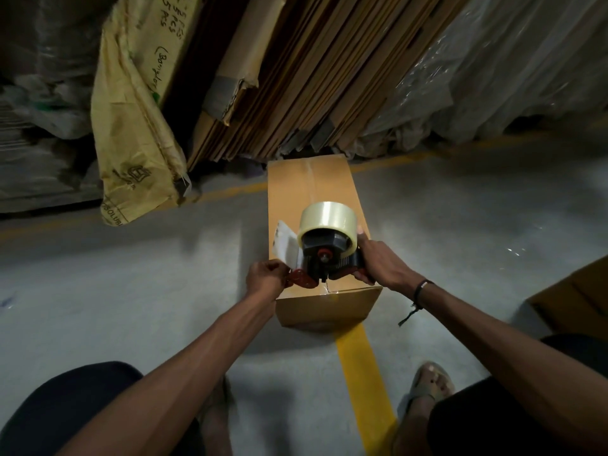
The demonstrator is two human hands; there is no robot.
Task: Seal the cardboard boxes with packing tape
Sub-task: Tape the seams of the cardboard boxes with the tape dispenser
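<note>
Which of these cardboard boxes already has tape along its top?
The long box under the tape dispenser, between both hands: clear tape runs down its centre seam. The box at the right edge shows no tape, and the leaning cardboard is still flat.

Both bare arms are stretched forward over the long brown cardboard box (pixel 316 205). The left hand (pixel 265 276) is curled in a pinch at its near end; the right hand (pixel 378 261), wrist banded, is wrapped in a grip beside it.
</note>
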